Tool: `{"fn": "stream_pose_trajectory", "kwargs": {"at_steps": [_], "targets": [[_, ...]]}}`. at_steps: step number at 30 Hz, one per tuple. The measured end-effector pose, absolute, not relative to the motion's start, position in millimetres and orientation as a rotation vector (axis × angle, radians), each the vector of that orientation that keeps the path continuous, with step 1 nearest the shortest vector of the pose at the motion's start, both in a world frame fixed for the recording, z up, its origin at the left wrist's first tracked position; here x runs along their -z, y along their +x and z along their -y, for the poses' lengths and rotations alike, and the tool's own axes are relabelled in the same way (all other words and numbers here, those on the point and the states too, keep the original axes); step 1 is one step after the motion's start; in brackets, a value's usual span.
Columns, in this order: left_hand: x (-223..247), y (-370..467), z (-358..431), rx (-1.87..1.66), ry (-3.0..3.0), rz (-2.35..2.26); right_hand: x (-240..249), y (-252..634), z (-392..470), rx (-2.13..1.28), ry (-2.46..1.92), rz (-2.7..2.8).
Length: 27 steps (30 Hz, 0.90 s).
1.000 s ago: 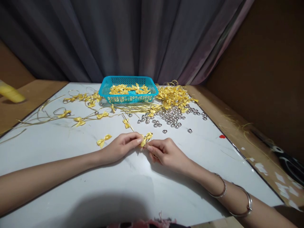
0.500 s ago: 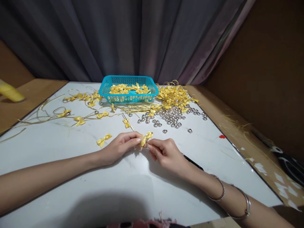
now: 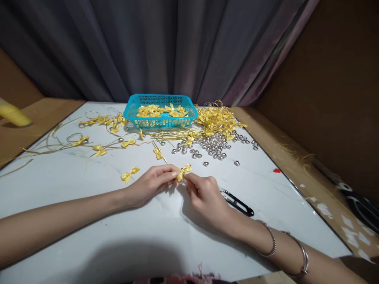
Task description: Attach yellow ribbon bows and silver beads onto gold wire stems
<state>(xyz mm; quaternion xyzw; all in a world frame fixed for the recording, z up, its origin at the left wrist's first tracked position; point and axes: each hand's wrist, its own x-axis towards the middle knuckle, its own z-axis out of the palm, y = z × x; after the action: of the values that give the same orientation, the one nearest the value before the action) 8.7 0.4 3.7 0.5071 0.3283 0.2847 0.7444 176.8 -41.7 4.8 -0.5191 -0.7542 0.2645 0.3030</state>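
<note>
Between my hands is a yellow ribbon bow [image 3: 184, 172], held just above the white tabletop. My left hand [image 3: 154, 180] pinches its left side between thumb and fingers. On the other side, the closed fingertips of my right hand [image 3: 205, 193] grip the bow's lower right edge; exactly what they pinch there is hidden. Gold cord ends [image 3: 162, 155] stick up behind my left fingers, beside another small bow [image 3: 158, 153]. A loose yellow bow [image 3: 129, 174] lies left of my left hand. Black thread snips [image 3: 238, 204] rest beside my right wrist.
A turquoise basket [image 3: 161, 123] holding yellow bows stands at the back. To its right are heaped bows with gold cord [image 3: 217, 118] and silver beads [image 3: 216, 146]. Corded bows [image 3: 99, 150] spread leftward. Black-handled scissors [image 3: 361, 207] and paper scraps [image 3: 325, 210] lie at the right.
My right hand has shifted slightly and turned, its fingers still at the bow. More of the black thread snips now shows beside it. My left hand stays almost still.
</note>
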Motion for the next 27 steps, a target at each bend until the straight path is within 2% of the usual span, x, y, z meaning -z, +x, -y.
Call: {"fn": "stream_pose_trajectory", "kwargs": {"at_steps": [13,27], "targets": [[-0.8,4.2,-0.3,-0.668,1.351,-0.767,-10.8,181.2,37.8,-0.807,-1.362,2.051],[-8.3,3.5,4.2,-0.688,1.685,-0.738,-6.8,186.7,31.7,-0.767,-1.261,2.077]]}}
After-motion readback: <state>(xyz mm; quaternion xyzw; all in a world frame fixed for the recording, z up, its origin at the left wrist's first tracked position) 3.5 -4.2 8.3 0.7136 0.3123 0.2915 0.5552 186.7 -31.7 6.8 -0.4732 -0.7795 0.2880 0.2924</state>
